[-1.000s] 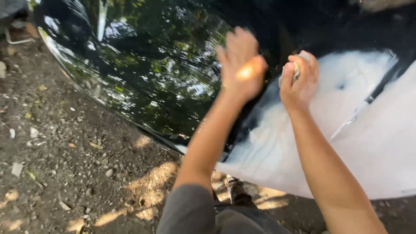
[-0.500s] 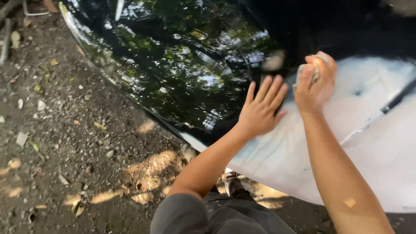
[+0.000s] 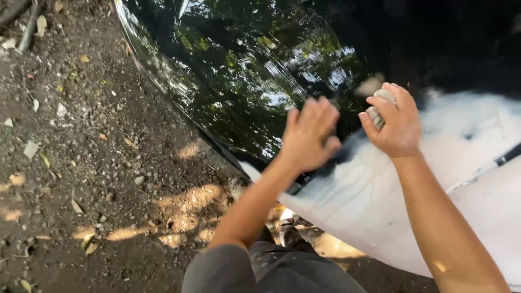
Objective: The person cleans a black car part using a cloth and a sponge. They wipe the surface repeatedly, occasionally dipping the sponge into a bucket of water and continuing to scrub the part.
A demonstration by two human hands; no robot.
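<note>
The right hand (image 3: 399,127) is curled into a fist, its fingers (image 3: 404,103) clamped on a small pale grey pad (image 3: 376,111) that shows above the thumb; the pad is pressed to the glossy black car panel (image 3: 244,70) just where the black gives way to a broad white hazy patch (image 3: 461,179) spread toward the panel's lower right edge; the left hand (image 3: 309,133) lies just beside it, blurred, fingers together and slightly bent, resting on or just above the panel at the border of the white patch, holding nothing that can be seen; whether it touches the surface cannot be told; tree reflections cover the upper part of the panel; below its lower left edge lies bare dirt ground (image 3: 81,179) with pebbles and dry leaves, dappled with sunlight; the person's grey-clad knee (image 3: 228,268) shows at the bottom.
</note>
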